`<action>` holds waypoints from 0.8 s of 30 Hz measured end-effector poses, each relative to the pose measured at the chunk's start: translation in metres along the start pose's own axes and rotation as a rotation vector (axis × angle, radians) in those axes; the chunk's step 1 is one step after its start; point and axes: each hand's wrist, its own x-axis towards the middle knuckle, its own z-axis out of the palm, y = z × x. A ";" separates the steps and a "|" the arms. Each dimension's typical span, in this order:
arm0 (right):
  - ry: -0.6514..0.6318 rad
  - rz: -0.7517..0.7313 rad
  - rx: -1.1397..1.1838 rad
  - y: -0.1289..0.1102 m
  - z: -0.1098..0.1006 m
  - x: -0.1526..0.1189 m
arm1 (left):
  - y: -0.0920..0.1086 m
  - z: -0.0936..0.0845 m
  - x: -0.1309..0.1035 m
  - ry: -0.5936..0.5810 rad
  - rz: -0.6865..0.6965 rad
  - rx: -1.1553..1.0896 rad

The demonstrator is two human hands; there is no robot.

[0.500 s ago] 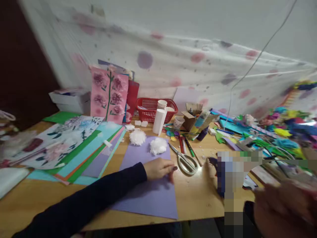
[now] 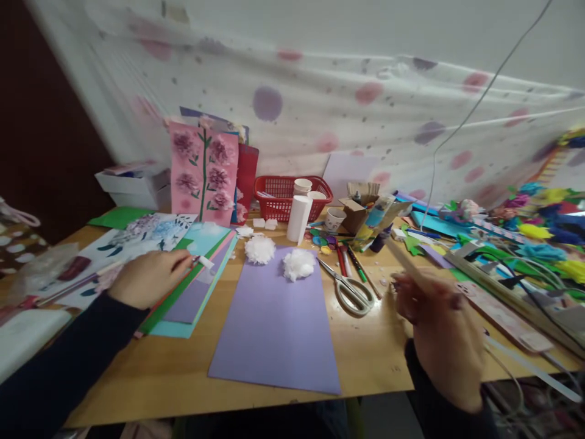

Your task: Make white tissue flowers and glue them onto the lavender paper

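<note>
My left hand (image 2: 153,274) is over the stacked coloured papers (image 2: 187,311) at the left, its fingertips pinched at the end of a small white piece (image 2: 205,262). My right hand (image 2: 441,323) is raised at the right, its fingers closed around a pale stick (image 2: 409,262), blurred at its upper end. Between the hands lies a purple sheet (image 2: 278,323). Two fluffy white balls, one (image 2: 260,250) at its upper left corner and another (image 2: 298,264) near its top edge, rest there. Scissors (image 2: 350,289) with pale handles lie right of the sheet.
Behind the sheet stand a white roll (image 2: 298,219), a red basket (image 2: 274,204) and a paper cup (image 2: 335,219). Markers (image 2: 358,265) lie near the scissors. A pink floral picture (image 2: 204,174) stands at the back left. Coloured paper flowers (image 2: 537,250) crowd the right side.
My left hand has moved left from the purple sheet to the paper stack. My right hand has moved left and up, and the pale stick shows in it. The view has shifted slightly.
</note>
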 end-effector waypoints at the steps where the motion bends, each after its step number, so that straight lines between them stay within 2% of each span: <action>1: -0.033 0.008 0.015 0.004 0.008 0.002 | -0.006 -0.001 -0.002 0.017 -0.032 0.105; 5: -0.342 0.085 -0.054 0.018 0.045 0.019 | -0.015 0.005 -0.007 0.129 -0.076 0.280; 9: -0.557 -0.033 -0.086 0.034 0.088 0.037 | -0.006 0.012 -0.011 0.260 -0.184 0.333; 12: -0.696 -0.036 -0.120 0.048 0.117 0.040 | -0.004 0.012 -0.009 0.371 -0.258 0.259; 15: -0.795 0.019 -0.140 0.062 0.136 0.037 | -0.014 0.013 0.000 0.562 -0.190 0.033; 17: -0.854 0.039 -0.138 0.066 0.142 0.034 | -0.023 0.015 0.005 0.689 -0.156 -0.137; 20: -0.890 0.111 -0.087 0.063 0.136 0.034 | -0.032 0.019 0.008 0.802 -0.217 -0.294; 22: -0.842 0.148 -0.037 0.054 0.125 0.038 | -0.033 0.020 0.008 0.819 -0.260 -0.334; 24: -0.743 0.118 -0.032 0.037 0.110 0.045 | -0.032 0.021 0.007 0.822 -0.267 -0.352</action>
